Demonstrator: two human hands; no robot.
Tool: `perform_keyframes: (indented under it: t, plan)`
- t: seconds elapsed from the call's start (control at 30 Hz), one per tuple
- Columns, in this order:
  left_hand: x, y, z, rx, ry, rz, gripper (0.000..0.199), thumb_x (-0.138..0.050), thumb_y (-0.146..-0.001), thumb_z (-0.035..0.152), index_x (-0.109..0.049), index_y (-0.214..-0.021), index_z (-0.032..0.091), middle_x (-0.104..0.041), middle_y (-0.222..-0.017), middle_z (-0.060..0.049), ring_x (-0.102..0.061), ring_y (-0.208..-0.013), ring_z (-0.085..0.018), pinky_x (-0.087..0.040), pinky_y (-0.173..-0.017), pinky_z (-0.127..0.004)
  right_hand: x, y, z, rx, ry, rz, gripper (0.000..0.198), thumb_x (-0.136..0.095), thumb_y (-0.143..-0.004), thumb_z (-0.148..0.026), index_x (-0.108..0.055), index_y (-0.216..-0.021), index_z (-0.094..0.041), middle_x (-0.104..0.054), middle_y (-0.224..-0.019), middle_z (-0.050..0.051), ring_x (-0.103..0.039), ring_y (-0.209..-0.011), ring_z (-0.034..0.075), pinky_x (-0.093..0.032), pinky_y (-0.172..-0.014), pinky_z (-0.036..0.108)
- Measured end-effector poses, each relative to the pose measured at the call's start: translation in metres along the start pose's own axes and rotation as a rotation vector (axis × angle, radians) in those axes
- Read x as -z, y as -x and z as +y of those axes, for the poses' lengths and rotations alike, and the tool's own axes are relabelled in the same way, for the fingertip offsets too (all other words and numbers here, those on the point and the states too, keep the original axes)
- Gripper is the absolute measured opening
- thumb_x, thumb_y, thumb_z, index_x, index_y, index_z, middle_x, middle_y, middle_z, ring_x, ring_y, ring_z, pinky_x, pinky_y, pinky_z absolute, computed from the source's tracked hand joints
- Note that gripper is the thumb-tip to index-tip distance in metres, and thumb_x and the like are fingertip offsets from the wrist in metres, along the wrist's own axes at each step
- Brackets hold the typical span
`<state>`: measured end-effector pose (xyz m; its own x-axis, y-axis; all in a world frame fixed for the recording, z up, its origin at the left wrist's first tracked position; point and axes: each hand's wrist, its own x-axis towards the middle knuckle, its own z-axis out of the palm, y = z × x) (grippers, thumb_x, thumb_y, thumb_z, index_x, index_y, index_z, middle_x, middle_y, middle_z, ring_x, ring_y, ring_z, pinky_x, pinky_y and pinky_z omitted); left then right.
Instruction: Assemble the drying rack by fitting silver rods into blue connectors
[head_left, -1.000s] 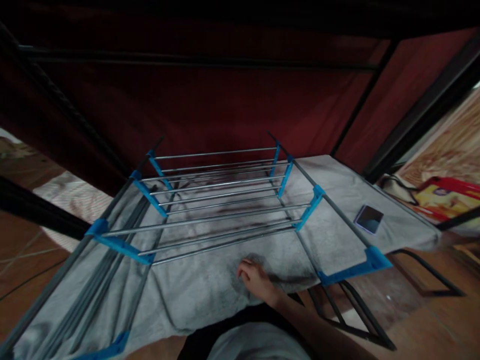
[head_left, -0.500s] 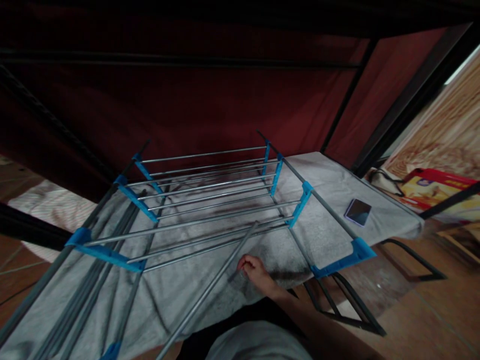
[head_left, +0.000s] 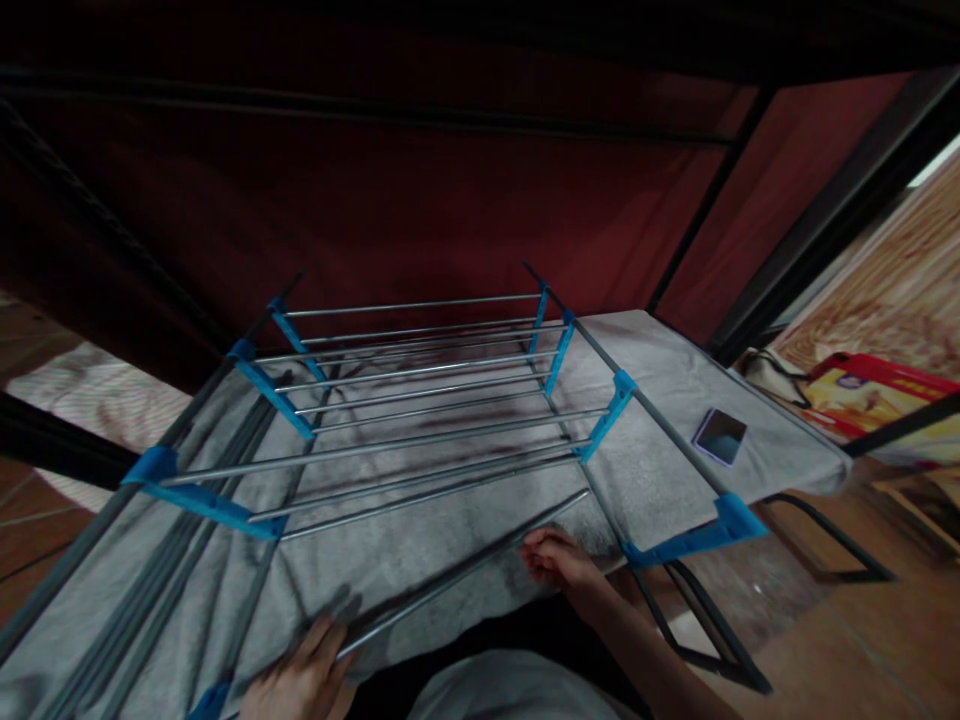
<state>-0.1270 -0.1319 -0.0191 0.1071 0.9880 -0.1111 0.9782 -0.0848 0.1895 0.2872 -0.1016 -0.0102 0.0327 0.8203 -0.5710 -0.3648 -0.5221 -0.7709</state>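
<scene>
My left hand [head_left: 300, 675] is at the bottom edge with its fingers around the lower left end of a loose silver metal rod [head_left: 457, 572]. The rod slants up to the right, low over the grey cloth. My right hand [head_left: 556, 558] is curled just below the rod's far end; whether anything is in its fingers is hidden. Beyond both hands stands a partly assembled drying rack [head_left: 439, 387], with metal bars running between blue plastic brackets. The nearest right bracket [head_left: 705, 535] has no bar visible in it, and neither does the blue bracket [head_left: 210, 700] by my left hand.
Several grey tubes [head_left: 161, 590] lie along the left side of the cloth-covered bed [head_left: 637, 345]. A phone [head_left: 720, 437] rests on the right part. Dark metal frame legs [head_left: 712, 625] stand over the tiled floor, and a red and yellow box [head_left: 877, 400] is farther right.
My left hand has come into view on the rod's near end. The rod has swung lower, its far end moving right and toward me. My right hand has shifted right, still curled.
</scene>
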Motion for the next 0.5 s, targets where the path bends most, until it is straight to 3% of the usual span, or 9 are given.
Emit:
perform_keyframes:
  t: [0.07, 0.17, 0.27, 0.33, 0.4, 0.5]
  plan:
    - [0.003, -0.011, 0.016, -0.034, 0.011, 0.027, 0.045, -0.037, -0.095, 0.039, -0.079, -0.103, 0.027, -0.075, -0.126, -0.01, -0.077, -0.098, -0.029, -0.061, -0.086, -0.041, 0.003, 0.0, 0.001, -0.005, 0.055, -0.007, 0.034, -0.079, -0.059, -0.047, -0.068, -0.082, -0.024, -0.075, -0.083, 0.004, -0.07, -0.075, 0.021, -0.054, -0.069, 0.034]
    - [0.011, -0.024, 0.035, -0.091, 0.048, 0.046, 0.034, -0.049, -0.095, 0.043, -0.078, -0.104, 0.026, -0.076, -0.117, -0.01, -0.074, -0.107, -0.029, -0.058, -0.096, -0.041, 0.005, -0.006, 0.001, 0.018, 0.154, -0.03, 0.031, -0.078, -0.061, -0.048, -0.069, -0.079, -0.025, -0.076, -0.082, 0.005, -0.07, -0.075, 0.022, -0.055, -0.069, 0.035]
    - [0.018, -0.031, 0.042, -0.129, 0.111, 0.081, 0.025, -0.061, -0.092, 0.044, -0.077, -0.098, 0.025, -0.076, -0.112, -0.009, -0.072, -0.107, -0.028, -0.056, -0.099, -0.041, -0.003, -0.012, -0.005, 0.107, 0.304, -0.087, 0.03, -0.076, -0.066, -0.051, -0.072, -0.079, -0.025, -0.076, -0.083, 0.006, -0.07, -0.076, 0.024, -0.057, -0.069, 0.037]
    - [0.02, -0.033, 0.04, -0.129, 0.203, 0.142, 0.026, -0.064, -0.092, 0.048, -0.075, -0.095, 0.025, -0.075, -0.109, -0.008, -0.071, -0.105, -0.026, -0.056, -0.097, -0.04, -0.014, -0.01, -0.015, 0.246, 0.413, -0.119, 0.029, -0.07, -0.074, -0.053, -0.072, -0.081, -0.024, -0.075, -0.082, 0.007, -0.069, -0.077, 0.025, -0.057, -0.07, 0.038]
    - [0.022, -0.036, 0.036, -0.068, 0.349, 0.272, 0.03, -0.059, -0.094, 0.051, -0.074, -0.094, 0.025, -0.074, -0.104, -0.006, -0.07, -0.102, -0.023, -0.056, -0.094, -0.038, -0.031, -0.003, -0.029, 0.471, 0.531, -0.104, 0.028, -0.06, -0.087, -0.05, -0.072, -0.084, -0.024, -0.073, -0.081, 0.007, -0.069, -0.079, 0.024, -0.057, -0.073, 0.037]
    - [0.032, -0.049, 0.024, 0.208, 0.573, 0.649, 0.034, -0.052, -0.097, 0.053, -0.068, -0.095, 0.023, -0.069, -0.099, -0.007, -0.068, -0.099, -0.023, -0.056, -0.092, -0.038, -0.067, 0.008, -0.057, 0.79, 0.73, -0.136, 0.022, -0.051, -0.098, -0.034, -0.072, -0.098, -0.027, -0.074, -0.099, 0.007, -0.07, -0.098, 0.024, -0.057, -0.087, 0.036]
